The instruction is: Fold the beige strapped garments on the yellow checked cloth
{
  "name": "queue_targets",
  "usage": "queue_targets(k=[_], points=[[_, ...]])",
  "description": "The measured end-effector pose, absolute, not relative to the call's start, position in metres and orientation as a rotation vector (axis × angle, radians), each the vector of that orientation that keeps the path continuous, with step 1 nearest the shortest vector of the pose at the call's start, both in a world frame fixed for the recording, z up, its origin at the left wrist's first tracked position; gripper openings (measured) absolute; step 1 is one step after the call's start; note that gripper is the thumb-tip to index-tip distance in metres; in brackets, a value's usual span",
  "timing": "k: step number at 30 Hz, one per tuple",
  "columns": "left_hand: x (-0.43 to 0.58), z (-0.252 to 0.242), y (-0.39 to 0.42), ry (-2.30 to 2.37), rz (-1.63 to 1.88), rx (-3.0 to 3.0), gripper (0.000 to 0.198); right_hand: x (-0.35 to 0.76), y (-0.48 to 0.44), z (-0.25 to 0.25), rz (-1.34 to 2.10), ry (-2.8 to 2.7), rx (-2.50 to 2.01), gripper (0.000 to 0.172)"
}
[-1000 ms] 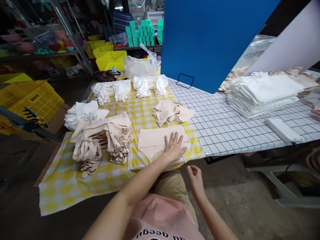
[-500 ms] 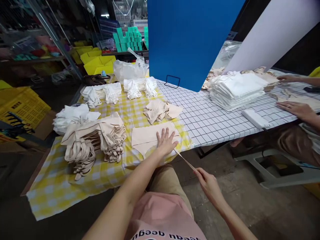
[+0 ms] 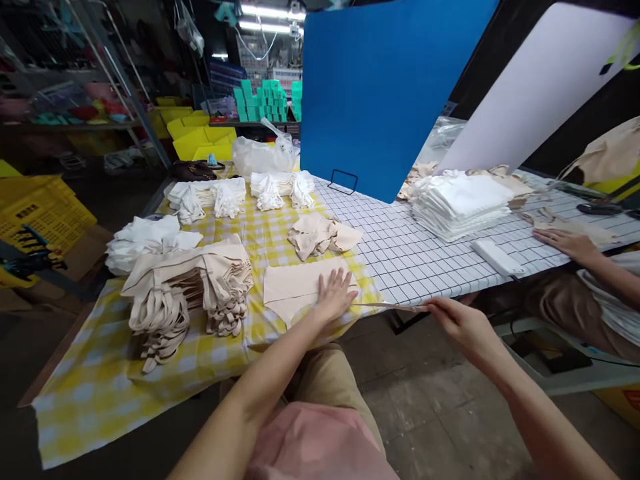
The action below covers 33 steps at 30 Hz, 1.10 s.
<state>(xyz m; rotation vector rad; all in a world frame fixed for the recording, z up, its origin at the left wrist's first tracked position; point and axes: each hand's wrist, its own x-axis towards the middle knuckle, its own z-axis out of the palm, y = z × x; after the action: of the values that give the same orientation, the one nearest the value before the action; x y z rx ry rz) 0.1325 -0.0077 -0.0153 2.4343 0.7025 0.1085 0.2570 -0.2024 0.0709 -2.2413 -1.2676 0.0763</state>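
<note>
A beige fabric garment piece (image 3: pixel 293 285) lies flat near the table's front edge. My left hand (image 3: pixel 334 295) rests on its right part with fingers spread. From beside that hand a narrow beige strap (image 3: pixel 390 306) runs out to the right, stretched nearly level past the table edge. The strap's far end is pinched between the thumb and fingers of my right hand (image 3: pixel 457 325). Just behind the flat piece sits a crumpled beige garment (image 3: pixel 323 235). To its left, a thick stack of beige garments (image 3: pixel 200 273) has looped straps hanging down.
White garment bundles (image 3: pixel 205 197) line the left table. A blue board (image 3: pixel 385 93) stands behind the grid-patterned cloth (image 3: pixel 373 233). To the right are a white folded stack (image 3: pixel 457 203), a white box-like device (image 3: pixel 497 258) and a co-worker's hand (image 3: pixel 567 245) on beige fabric.
My right hand has moved right and up, drawing the strap from a downward slant to nearly level. My left hand stays on the fabric. The co-worker's farther hand has lifted beige fabric.
</note>
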Motion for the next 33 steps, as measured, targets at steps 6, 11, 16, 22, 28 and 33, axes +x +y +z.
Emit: queue_targets(k=[6, 11, 16, 22, 28, 33], points=[[0.138, 0.033, -0.033, 0.191, 0.292, 1.86, 0.044, 0.269, -0.145, 0.095, 0.191, -1.657, -2.208, 0.019], [0.137, 0.042, -0.037, 0.381, 0.317, 1.677, 0.03, 0.27, -0.122, 0.086, 0.221, -1.853, -2.106, 0.025], [0.128, 0.041, -0.035, 0.472, 0.29, 1.415, 0.028, 0.265, -0.118, 0.05, 0.015, -1.83, -2.017, 0.037], [0.125, 0.028, -0.036, 0.479, 0.225, 1.353, 0.032, 0.252, -0.112, 0.016, 0.066, -1.741, -1.987, 0.021], [0.109, -0.009, 0.006, 0.738, 0.414, 2.248, 0.014, 0.256, -0.099, 0.002, 0.178, -1.528, -1.915, 0.016], [0.1, -0.033, 0.036, 0.683, 0.304, 2.697, 0.014, 0.255, -0.08, -0.015, 0.527, -1.24, -1.767, 0.019]])
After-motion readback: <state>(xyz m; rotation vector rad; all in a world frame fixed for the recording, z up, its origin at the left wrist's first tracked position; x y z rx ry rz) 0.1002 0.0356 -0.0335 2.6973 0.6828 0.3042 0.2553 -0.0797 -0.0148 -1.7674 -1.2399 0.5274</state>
